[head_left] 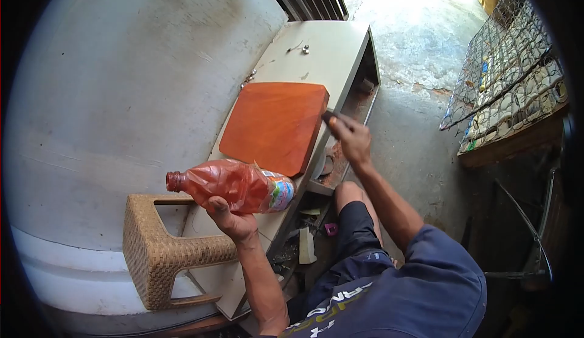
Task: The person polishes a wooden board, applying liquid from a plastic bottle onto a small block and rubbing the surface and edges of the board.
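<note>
A crumpled plastic bottle (234,183), reddish inside and with a coloured label, lies across my left hand (234,219). Its open neck points left, and my left thumb rests against its side. An orange-red square slab (274,125) lies flat on the pale bench just beyond the bottle. At the slab's right edge, my right hand (350,134) is closed round a small dark object (329,117), which touches or nearly touches that edge; it is too small and blurred to name.
The pale bench (298,34) has small metal bits on its far part and an open shelf below. A woven stool (152,247) stands on its side at the lower left, by the wall. Wire mesh (511,64) over a stacked load stands at the upper right.
</note>
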`<action>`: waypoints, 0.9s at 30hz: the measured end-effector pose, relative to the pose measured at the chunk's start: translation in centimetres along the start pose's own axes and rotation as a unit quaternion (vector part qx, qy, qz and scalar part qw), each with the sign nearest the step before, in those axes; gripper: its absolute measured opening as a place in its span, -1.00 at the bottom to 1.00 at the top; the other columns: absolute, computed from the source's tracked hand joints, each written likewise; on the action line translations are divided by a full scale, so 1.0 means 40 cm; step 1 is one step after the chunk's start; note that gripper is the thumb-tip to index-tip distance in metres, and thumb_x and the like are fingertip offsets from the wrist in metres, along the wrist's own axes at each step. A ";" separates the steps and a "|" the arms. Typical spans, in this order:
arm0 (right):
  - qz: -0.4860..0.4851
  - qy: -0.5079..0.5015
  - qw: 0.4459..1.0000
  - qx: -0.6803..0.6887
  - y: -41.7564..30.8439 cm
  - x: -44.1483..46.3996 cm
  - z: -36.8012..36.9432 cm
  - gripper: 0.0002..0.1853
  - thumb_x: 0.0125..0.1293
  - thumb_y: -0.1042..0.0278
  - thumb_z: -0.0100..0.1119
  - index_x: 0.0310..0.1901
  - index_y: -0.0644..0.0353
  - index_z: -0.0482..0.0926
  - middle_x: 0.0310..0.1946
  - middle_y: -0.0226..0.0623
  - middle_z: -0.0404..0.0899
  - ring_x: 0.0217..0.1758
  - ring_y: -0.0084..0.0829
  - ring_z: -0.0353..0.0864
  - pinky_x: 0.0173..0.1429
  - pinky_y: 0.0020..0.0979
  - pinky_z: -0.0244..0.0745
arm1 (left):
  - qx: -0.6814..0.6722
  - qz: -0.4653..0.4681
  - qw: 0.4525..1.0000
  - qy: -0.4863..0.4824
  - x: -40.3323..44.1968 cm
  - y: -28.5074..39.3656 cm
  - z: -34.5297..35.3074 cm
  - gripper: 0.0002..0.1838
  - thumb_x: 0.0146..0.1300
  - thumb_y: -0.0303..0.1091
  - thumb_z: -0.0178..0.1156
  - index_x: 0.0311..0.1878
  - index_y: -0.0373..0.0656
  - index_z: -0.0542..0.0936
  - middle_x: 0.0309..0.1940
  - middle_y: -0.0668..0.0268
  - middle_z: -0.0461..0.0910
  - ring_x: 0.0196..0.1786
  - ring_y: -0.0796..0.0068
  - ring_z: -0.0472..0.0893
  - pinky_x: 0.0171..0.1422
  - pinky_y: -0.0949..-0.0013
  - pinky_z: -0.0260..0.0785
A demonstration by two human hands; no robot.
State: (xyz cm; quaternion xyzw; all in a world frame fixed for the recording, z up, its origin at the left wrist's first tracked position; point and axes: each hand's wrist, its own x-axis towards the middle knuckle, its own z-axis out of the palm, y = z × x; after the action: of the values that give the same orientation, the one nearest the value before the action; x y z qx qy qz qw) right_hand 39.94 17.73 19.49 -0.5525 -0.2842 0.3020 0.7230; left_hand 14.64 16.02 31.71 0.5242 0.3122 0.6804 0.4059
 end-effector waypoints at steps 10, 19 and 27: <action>0.051 -0.041 0.980 -0.188 -0.015 0.116 -0.008 -0.41 0.18 -0.27 0.24 -0.07 0.11 0.83 -0.34 0.15 0.75 -0.15 -0.08 0.80 0.06 -0.16 0.62 | -0.007 0.020 0.999 -0.033 -0.006 0.018 0.037 0.18 0.18 0.38 0.40 0.65 -0.04 0.03 0.39 0.20 0.32 0.42 0.19 0.43 0.49 0.01 0.40; 0.021 -0.027 0.977 -0.210 -0.068 0.281 0.009 -0.41 0.23 -0.25 0.24 0.04 0.10 0.80 -0.25 0.00 0.80 -0.09 -0.16 0.82 0.10 -0.26 0.63 | -0.008 0.012 1.000 -0.025 0.001 0.014 0.022 0.14 0.18 0.40 0.37 0.66 0.13 0.02 0.42 0.22 0.32 0.44 0.16 0.43 0.52 -0.03 0.40; 0.074 -0.267 0.958 -0.077 -0.041 0.537 0.159 -0.43 0.57 -0.19 0.07 0.45 -0.07 0.49 0.00 -0.32 0.68 -0.01 -0.46 0.74 -0.13 -0.25 0.70 | -0.015 -0.012 1.000 -0.021 -0.003 0.006 0.005 0.11 0.19 0.40 0.37 0.64 0.11 0.05 0.42 0.23 0.33 0.44 0.15 0.43 0.52 -0.06 0.40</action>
State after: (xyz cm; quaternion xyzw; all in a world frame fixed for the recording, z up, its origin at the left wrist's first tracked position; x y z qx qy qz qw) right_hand 49.51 37.48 24.20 -0.5252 -0.4475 0.4680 0.5522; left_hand 14.78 15.81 31.90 0.5285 0.2997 0.6686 0.4286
